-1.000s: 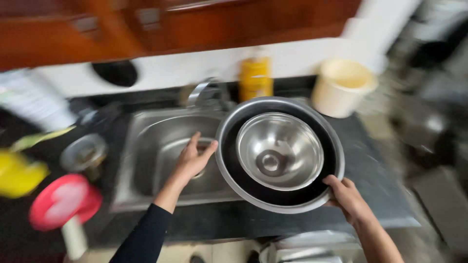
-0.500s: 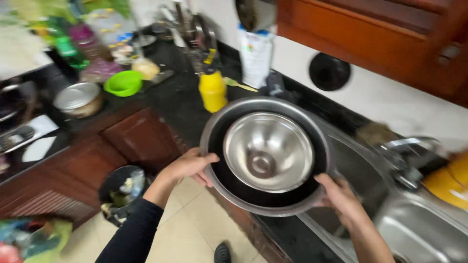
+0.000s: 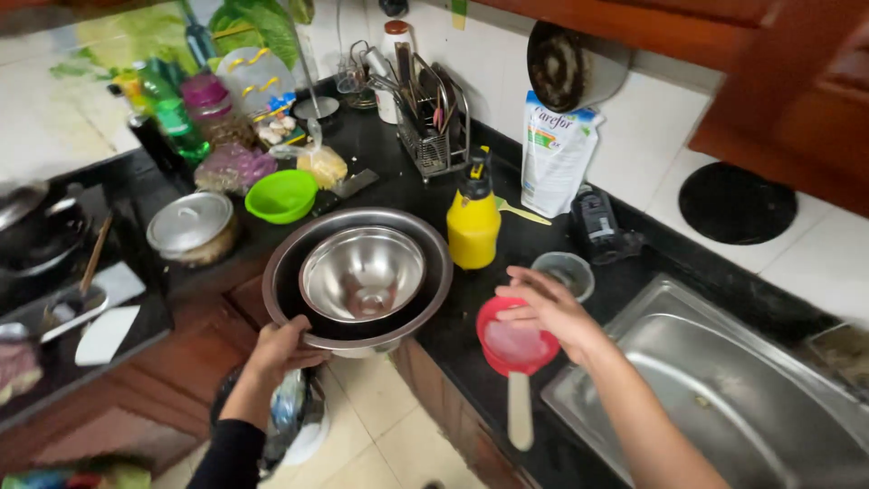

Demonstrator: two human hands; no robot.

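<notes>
At the counter's near edge, the left hand [image 3: 282, 351] grips the rim of a wide metal basin [image 3: 357, 277] with a steel bowl [image 3: 362, 272] nested inside. The right hand [image 3: 548, 312], fingers loosely spread, rests on a red strainer [image 3: 513, 344]. Beyond stand a yellow spray bottle [image 3: 473, 222] and a green bowl [image 3: 281, 196].

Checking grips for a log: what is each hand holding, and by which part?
The left hand holds the large steel basin by its near rim, a smaller steel bowl nested inside. The right hand rests on the red strainer, not clearly gripping it.
</notes>
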